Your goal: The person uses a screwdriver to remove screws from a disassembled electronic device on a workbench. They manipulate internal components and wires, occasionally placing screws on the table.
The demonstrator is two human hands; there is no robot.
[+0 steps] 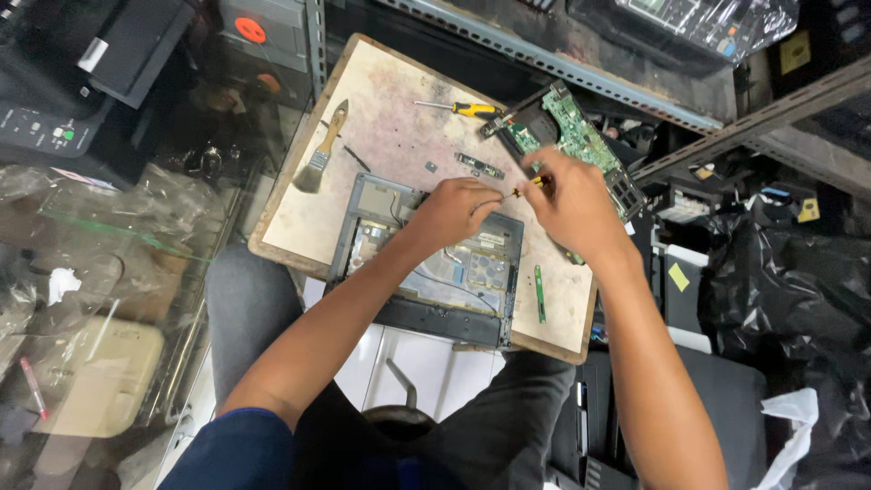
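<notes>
An opened laptop base (435, 272) lies on a worn wooden board (399, 118) across my lap. My left hand (454, 210) rests over the base's upper edge, fingers pinched at the tip of a small screwdriver (529, 186). My right hand (572, 204) is closed on that screwdriver's yellow and black handle. A green circuit board (572, 132) lies just beyond my right hand at the board's far right edge.
A paintbrush (322, 150) lies on the board's left side. A second yellow-handled screwdriver (463, 109) sits at the back, with a small dark strip (479, 165) and a green strip (539, 293) nearby. Metal shelving (581, 68), black bags (789, 290) and plastic-wrapped devices (91, 272) surround me.
</notes>
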